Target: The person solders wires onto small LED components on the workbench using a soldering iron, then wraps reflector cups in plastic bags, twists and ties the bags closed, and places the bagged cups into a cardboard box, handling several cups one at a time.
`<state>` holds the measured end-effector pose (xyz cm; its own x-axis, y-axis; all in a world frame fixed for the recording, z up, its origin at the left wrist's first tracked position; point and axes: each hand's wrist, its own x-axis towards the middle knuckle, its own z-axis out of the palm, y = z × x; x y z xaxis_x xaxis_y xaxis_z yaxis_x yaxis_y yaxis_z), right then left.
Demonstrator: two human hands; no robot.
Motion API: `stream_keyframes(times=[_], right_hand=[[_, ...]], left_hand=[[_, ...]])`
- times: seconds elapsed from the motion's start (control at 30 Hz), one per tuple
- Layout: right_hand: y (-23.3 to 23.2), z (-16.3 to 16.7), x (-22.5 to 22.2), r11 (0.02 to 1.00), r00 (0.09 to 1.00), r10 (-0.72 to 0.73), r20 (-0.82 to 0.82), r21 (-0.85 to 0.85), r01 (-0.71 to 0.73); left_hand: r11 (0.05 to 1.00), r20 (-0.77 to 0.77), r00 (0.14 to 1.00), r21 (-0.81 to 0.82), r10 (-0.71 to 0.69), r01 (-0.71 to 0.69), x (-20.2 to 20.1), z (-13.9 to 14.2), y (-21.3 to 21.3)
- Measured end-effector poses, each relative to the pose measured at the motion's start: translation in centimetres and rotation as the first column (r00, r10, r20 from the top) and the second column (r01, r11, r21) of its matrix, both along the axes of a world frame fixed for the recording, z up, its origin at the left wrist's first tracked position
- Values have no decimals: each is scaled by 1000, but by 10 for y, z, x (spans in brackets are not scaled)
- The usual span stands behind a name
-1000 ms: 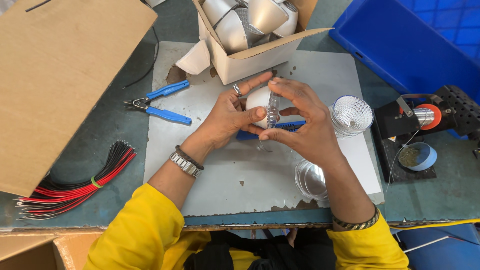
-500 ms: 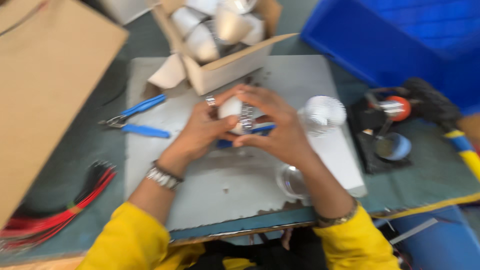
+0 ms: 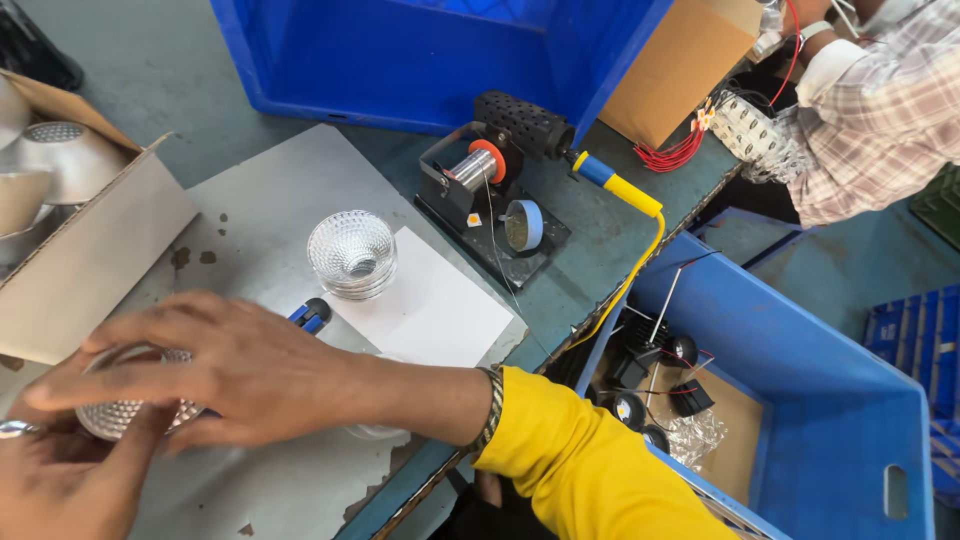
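I take the stack of clear faceted reflectors (image 3: 351,254) as my mark. Toward me from it, my right hand (image 3: 225,365) and forearm lie across the grey mat (image 3: 250,190), closing that way. To its left the open cardboard box (image 3: 75,265) walls off the mat's edge. To its right, past a white sheet (image 3: 425,310) lying flat, the soldering stand (image 3: 490,195) with its spool blocks the path. Beyond it, bare mat and table run clear up to the big blue crate (image 3: 420,55).
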<state>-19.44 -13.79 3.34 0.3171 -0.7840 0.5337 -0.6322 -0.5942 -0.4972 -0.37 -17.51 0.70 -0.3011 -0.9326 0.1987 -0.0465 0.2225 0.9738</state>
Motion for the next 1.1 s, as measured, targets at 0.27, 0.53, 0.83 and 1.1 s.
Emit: stream_keyframes(times=[0.27,0.53,0.83,1.1], right_hand=[[-7,-23,-11,904,835,134,534,279,-324],[4,-25,-4,919,837,102,538,271,-287],[3,-7,-9,882,810,83,581,336,-331],[10,-4,-10,942,899,103,426,247,-225]], left_hand=[[993,83,994,-97,75,-67,-4,-33,11],[996,85,995,-69,60,-54,-3,-43,6],[972,-511,849,234,134,-13,-11,-30,25],[998,-416,909,69,29,0,-1,-49,20]])
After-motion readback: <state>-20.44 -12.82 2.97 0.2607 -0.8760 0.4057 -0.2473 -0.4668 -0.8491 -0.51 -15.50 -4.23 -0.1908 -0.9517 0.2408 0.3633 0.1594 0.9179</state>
